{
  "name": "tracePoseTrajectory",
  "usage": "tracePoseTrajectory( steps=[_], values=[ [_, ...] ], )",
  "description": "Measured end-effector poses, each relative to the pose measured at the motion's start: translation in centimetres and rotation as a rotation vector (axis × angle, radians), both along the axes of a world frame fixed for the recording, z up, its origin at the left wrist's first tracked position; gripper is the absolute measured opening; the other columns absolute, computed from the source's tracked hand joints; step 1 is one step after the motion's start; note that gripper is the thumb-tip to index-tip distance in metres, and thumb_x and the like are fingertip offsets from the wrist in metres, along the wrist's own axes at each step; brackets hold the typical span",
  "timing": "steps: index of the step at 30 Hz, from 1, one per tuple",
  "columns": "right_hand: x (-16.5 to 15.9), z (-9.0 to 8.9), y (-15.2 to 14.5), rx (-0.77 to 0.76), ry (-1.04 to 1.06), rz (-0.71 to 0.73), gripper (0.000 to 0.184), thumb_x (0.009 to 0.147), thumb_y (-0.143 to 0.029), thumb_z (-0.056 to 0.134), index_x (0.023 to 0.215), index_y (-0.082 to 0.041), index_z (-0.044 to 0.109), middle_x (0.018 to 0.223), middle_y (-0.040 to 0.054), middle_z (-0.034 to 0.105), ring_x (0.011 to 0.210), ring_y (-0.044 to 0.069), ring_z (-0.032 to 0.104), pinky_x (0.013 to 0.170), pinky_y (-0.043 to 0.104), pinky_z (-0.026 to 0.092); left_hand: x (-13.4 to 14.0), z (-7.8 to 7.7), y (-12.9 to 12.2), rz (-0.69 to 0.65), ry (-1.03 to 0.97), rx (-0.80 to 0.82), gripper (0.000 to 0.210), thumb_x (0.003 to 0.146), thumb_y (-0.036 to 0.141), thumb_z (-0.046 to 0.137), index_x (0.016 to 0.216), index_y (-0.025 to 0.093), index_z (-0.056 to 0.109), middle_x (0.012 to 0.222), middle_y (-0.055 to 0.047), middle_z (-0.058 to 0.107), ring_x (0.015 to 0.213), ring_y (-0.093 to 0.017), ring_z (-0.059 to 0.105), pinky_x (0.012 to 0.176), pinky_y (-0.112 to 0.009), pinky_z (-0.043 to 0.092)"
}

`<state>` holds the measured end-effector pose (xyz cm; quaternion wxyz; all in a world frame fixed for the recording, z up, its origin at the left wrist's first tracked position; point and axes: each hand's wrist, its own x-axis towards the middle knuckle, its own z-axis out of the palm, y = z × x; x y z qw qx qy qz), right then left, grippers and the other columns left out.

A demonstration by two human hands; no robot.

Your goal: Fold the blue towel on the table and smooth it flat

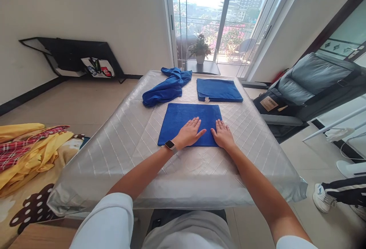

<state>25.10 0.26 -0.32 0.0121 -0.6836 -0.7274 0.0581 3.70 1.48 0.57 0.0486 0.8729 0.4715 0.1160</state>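
A blue towel (183, 117), folded into a rectangle, lies flat on the table in front of me. My left hand (190, 131) rests palm down on its middle, fingers outstretched, a watch (170, 145) on the wrist. At the towel's right edge, my right hand (223, 134) lies flat with the fingers extended. Neither hand grips anything. Behind to the right is a stack of folded blue towels (219, 90) with a white tag at its front edge. Crumpled blue cloth (167, 87) lies loosely at the back left.
A silver quilted cover (114, 172) drapes over the table. Beyond its far edge stands a chair (204, 67) holding a potted plant (200, 50). A grey armchair (303, 77) is at right, with a person's foot (323, 198) nearer. Yellow and plaid cloth (37, 153) lies at left.
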Motion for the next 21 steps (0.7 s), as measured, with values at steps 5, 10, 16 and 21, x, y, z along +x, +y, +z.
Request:
tracePoseTrajectory(
  steps=[5,10,16,21],
  values=[
    [0.2,0.1,-0.3,0.002,-0.037,0.036,0.066,0.107,-0.033,0.027,0.169,-0.014,0.02,0.176,0.0087,0.016,0.162,0.024,0.013,0.13,0.043,0.015,8.2,-0.3,1.0,-0.119,-0.017,-0.003,0.074,0.109,0.055,0.016,0.161,0.006,0.037,0.169,-0.015,0.032,0.159,-0.024,0.025,0.131,-0.04,0.019],
    [0.2,0.1,-0.3,0.022,-0.01,0.031,0.065,0.108,-0.037,0.023,0.168,-0.011,0.022,0.175,0.0099,0.019,0.162,0.025,0.016,0.13,0.044,0.015,8.0,-1.2,2.1,-0.007,-0.014,-0.044,0.075,0.109,0.056,0.012,0.161,0.008,0.037,0.169,-0.014,0.033,0.159,-0.024,0.025,0.131,-0.043,0.018],
    [0.1,0.0,-0.1,0.008,0.026,0.009,0.069,0.11,-0.047,0.019,0.168,-0.01,0.024,0.175,0.0103,0.019,0.162,0.024,0.015,0.13,0.044,0.013,-1.3,-1.7,1.8,0.168,0.027,-0.063,0.079,0.106,0.064,0.016,0.164,0.013,0.033,0.17,-0.012,0.03,0.16,-0.025,0.022,0.131,-0.045,0.017],
    [0.0,0.1,-0.1,0.005,0.015,0.006,0.07,0.11,-0.047,0.02,0.167,-0.008,0.023,0.175,0.0103,0.018,0.162,0.024,0.015,0.13,0.044,0.013,-9.4,-2.3,-0.9,0.329,0.088,-0.068,0.081,0.106,0.062,0.017,0.165,0.009,0.028,0.171,-0.014,0.027,0.16,-0.027,0.021,0.132,-0.046,0.016]
  ],
)
